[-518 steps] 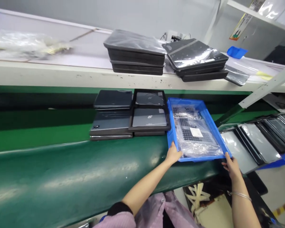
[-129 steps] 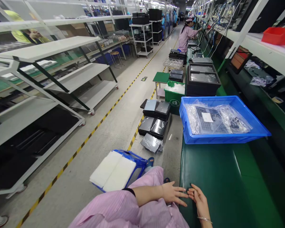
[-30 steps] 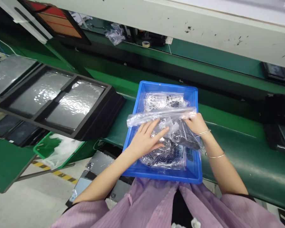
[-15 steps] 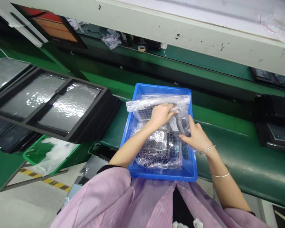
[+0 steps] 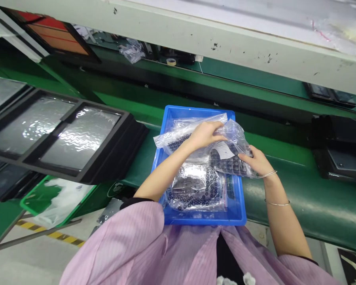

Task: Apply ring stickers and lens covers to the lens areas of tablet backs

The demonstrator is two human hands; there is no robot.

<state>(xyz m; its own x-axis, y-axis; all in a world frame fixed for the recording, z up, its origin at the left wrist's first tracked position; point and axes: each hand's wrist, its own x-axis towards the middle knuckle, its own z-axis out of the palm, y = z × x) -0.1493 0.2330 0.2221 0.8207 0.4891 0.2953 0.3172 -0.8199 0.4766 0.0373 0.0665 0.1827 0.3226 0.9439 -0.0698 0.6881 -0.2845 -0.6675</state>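
A blue plastic bin (image 5: 201, 218) in front of me holds several clear plastic bags of black parts. With my right hand (image 5: 257, 161) I grip the right end of a clear bag (image 5: 233, 163) of dark square-celled parts, tilted over the bin's right rim. A white label (image 5: 224, 151) shows on that bag. My left hand (image 5: 205, 135) is closed at its upper left part, fingers on the loose film. Under my left wrist lies another bag (image 5: 178, 143) with black parts. Nearer me in the bin is a bag of small black rings (image 5: 195, 190).
Black trays (image 5: 77, 136) with film-wrapped panels are stacked at left. Below them stands a green basket (image 5: 86, 198) with white plastic. A green conveyor belt (image 5: 299, 198) runs behind and beside the bin. More black trays (image 5: 341, 146) sit at right, under a white shelf (image 5: 225, 39).
My right hand has moved right and slightly up, drawing the labelled bag over the bin's right rim. The bag beneath my left hand has tilted. The whole view has shifted slightly.
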